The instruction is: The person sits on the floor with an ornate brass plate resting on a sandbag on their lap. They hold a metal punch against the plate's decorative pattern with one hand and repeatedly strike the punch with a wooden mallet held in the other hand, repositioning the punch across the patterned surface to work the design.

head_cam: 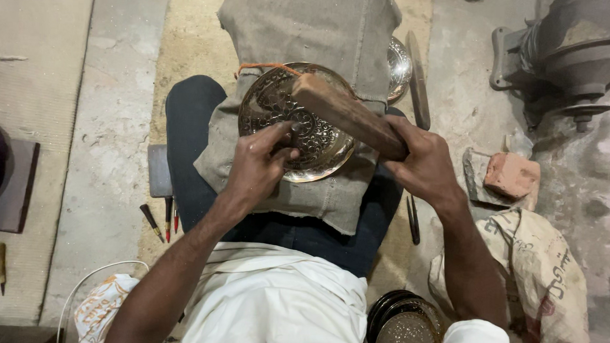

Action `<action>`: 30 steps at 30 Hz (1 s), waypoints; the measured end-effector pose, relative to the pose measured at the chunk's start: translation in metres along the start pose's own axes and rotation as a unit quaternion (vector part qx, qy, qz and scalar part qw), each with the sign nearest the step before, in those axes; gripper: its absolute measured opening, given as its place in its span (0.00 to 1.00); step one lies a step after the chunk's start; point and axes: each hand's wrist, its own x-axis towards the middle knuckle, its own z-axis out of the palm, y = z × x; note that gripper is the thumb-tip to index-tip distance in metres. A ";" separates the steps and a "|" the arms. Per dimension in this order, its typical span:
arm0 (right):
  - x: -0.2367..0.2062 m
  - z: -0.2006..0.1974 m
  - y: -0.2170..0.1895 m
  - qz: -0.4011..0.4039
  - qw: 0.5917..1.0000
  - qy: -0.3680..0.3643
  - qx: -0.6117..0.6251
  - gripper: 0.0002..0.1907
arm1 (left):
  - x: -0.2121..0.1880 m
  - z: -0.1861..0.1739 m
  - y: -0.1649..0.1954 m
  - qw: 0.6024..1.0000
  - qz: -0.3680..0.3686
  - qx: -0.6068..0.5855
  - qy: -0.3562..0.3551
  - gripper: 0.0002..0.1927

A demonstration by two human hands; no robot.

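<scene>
The engraved metal plate [300, 124] lies on the grey cloth [310, 30] over the lap. Left hand [261, 166] grip pinches a small punch [294, 127] on the plate. Right hand [420, 162] grip clamps the wooden mallet [347, 115] above the plate.

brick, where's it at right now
In the head view the brick lies on the floor at the right, on a grey stone slab, just beyond the right hand and above the printed sack.
</scene>
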 end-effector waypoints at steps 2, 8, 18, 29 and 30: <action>0.004 0.000 0.000 -0.034 0.999 0.009 -0.030 0.36 | -0.002 -0.001 0.000 1.000 -0.007 -0.005 0.007 0.21; 0.016 -0.004 0.001 -0.075 0.991 0.023 -0.113 0.35 | -0.003 0.001 -0.001 1.000 0.027 0.002 0.017 0.19; 0.027 -0.024 -0.022 -0.040 0.991 -0.030 -0.124 0.33 | -0.003 0.003 -0.003 1.000 0.018 -0.003 0.022 0.20; 0.020 0.000 -0.034 0.018 0.991 -0.042 -0.125 0.29 | -0.003 -0.005 0.003 1.000 0.009 -0.007 0.022 0.22; 0.020 0.003 -0.035 0.026 0.989 -0.043 -0.140 0.28 | -0.003 -0.006 0.003 1.000 0.008 0.000 0.025 0.20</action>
